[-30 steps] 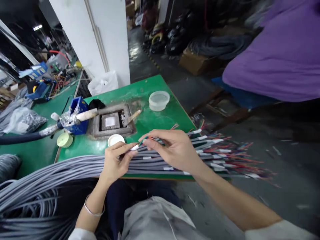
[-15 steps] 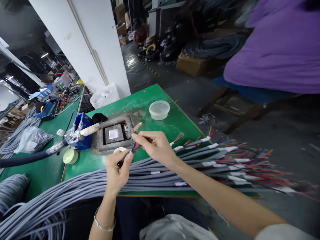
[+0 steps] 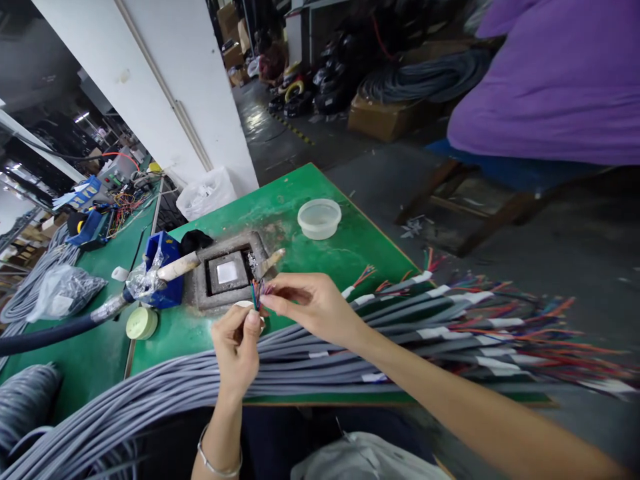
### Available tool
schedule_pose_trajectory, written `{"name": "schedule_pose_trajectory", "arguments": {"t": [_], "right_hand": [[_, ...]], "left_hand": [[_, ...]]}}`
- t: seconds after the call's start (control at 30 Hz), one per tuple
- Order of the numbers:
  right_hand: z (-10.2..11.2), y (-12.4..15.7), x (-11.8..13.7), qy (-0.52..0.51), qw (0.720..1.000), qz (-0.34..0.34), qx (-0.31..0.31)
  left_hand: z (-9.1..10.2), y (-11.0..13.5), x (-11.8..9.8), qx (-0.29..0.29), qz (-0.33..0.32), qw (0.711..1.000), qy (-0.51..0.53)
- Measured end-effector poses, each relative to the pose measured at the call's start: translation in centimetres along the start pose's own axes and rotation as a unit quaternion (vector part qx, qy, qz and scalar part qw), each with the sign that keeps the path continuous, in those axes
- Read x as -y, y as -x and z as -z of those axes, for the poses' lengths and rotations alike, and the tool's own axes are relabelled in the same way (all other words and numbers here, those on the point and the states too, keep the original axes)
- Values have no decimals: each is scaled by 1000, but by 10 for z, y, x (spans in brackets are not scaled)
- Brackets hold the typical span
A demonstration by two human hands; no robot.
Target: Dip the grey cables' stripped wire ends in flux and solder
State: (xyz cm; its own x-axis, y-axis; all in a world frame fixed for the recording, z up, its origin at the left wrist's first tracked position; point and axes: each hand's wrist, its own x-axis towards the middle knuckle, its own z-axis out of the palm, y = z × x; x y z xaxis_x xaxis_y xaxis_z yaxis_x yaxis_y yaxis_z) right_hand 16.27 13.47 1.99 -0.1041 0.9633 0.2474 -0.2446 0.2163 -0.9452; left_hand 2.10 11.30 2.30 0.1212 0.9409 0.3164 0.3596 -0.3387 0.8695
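Observation:
My left hand is closed, thumb against fingers, on a small bunch of thin coloured wires that points upward. My right hand pinches at the same wires from the right, fingertips touching them. Just behind them sits a grey square solder pot with a shiny silver middle, and a stick-like tool leans at its right rim. Beneath both hands runs a thick bundle of grey cables, its white-taped ends fanning out into coloured wires on the right. A white round dish partly shows behind my left hand.
A clear plastic tub stands on the green table. Left of the pot are a blue bin, a hose and a pale green tub. A person in purple sits at the right.
My right hand has come down slightly, and the wire tips now stand visible above my left hand. The camera view has shifted a little.

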Motion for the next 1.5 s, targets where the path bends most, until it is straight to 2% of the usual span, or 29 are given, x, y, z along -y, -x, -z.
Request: {"name": "schedule_pose_trajectory", "arguments": {"t": [0.23, 0.43, 0.53, 0.77, 0.83, 1.07, 1.27, 1.5], "right_hand": [[1, 0, -2, 54, 998, 7, -32], [1, 5, 1, 133, 979, 151, -42], [1, 7, 2, 122, 976, 171, -55], [2, 3, -2, 76, 984, 81, -141], [3, 2, -4, 71, 985, 58, -149], [3, -1, -6, 50, 994, 17, -95], [5, -3, -5, -52, 994, -53, -77], [4, -3, -2, -93, 992, -80, -41]], "left_hand": [[-1, 1, 2, -16, 37, 999, 19], [-2, 0, 4, -21, 44, 998, 37], [-1, 0, 4, -28, 57, 997, 44], [0, 2, 4, -24, 66, 995, 72], [-1, 2, 4, -24, 68, 994, 78], [0, 4, 2, -19, 56, 995, 78], [0, 5, 0, -21, 52, 996, 72], [-1, 6, 3, -21, 42, 996, 70]]}}
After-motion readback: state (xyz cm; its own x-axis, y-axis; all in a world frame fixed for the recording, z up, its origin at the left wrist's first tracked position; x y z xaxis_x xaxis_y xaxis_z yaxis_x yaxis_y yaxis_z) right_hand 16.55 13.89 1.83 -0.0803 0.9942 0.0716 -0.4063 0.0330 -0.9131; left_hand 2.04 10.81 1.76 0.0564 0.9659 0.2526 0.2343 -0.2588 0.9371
